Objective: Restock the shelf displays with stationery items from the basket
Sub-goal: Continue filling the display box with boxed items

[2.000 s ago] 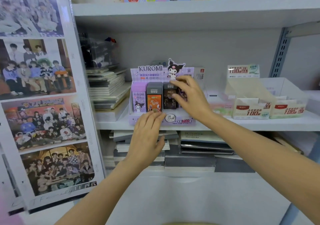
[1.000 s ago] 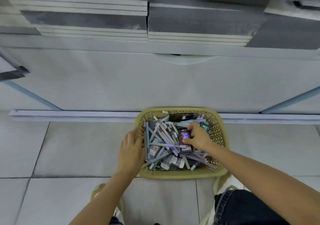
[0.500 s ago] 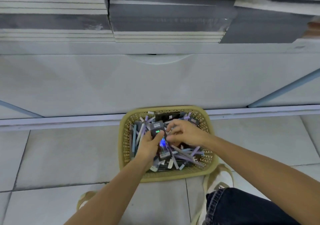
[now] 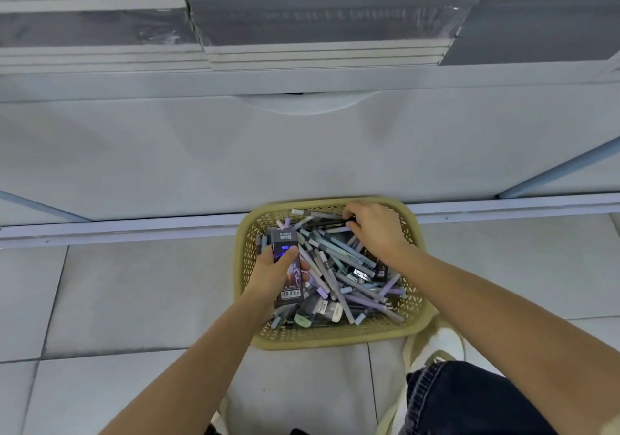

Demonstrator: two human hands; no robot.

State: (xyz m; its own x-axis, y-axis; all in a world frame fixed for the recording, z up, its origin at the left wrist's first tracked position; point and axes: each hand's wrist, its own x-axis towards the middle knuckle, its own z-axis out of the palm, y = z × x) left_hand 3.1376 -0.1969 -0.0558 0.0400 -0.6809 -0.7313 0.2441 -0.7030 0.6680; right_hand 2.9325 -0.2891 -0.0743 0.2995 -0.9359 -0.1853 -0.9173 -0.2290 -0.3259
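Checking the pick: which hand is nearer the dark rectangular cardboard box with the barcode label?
Left. The left hand grips the dark barcode-labelled box over the yellow plastic basket; the right hand is apart from it, among pastel pens at the basket's far side.

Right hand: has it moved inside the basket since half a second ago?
Yes. The right hand went from the middle of the basket toward its far rim.
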